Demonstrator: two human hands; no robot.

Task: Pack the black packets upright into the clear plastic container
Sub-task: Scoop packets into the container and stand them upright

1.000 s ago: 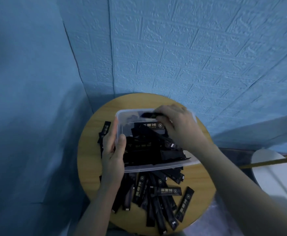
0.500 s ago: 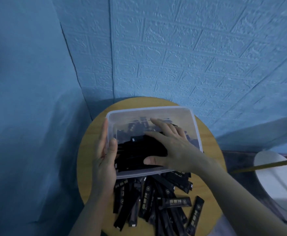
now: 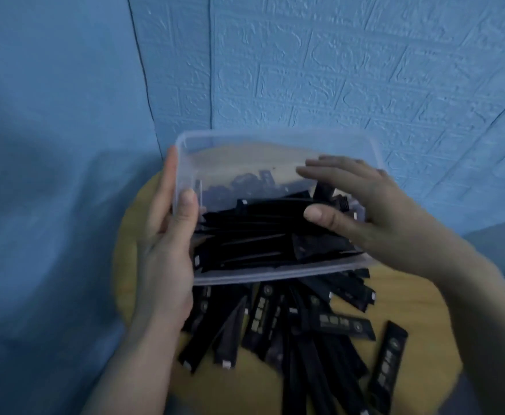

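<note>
A left hand [image 3: 167,250] grips the left wall of a clear plastic container [image 3: 275,139], thumb hooked over its rim, above a round wooden table [image 3: 409,298]. Black packets [image 3: 263,232] lie stacked inside it. The right hand [image 3: 362,211], fingers relaxed, rests on them. More loose packets [image 3: 299,327] are heaped along the table's near edge.

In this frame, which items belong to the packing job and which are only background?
Job: clear plastic container; packets inside it; loose packets on the table; left hand; right hand.

Background: round wooden table; blue brick-pattern wall.
</note>
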